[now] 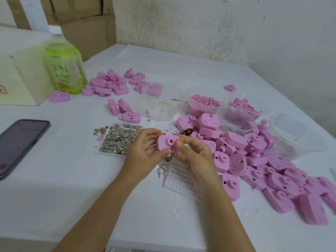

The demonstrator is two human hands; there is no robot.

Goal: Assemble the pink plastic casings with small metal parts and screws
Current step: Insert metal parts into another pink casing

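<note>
Both hands hold one pink casing [166, 143] above the table's middle; its round hole faces me. My left hand [143, 151] grips its left and lower edge. My right hand [194, 155] pinches its right side, and a dark brown tool handle [187, 132] sticks out behind those fingers. A tray of small metal parts [120, 139] lies just left of my hands, and a few loose metal bits [164, 165] lie under them. A big heap of pink casings [263, 160] spreads to the right.
A second group of casings [109, 84] lies at the back left by a green bottle [65, 68] and a pale box [20, 79]. Clear tubs of pink pieces [205, 104] and rings [161, 108] stand behind. A phone [20, 142] lies left; a clear dimpled tray [180, 179] sits beneath my right wrist.
</note>
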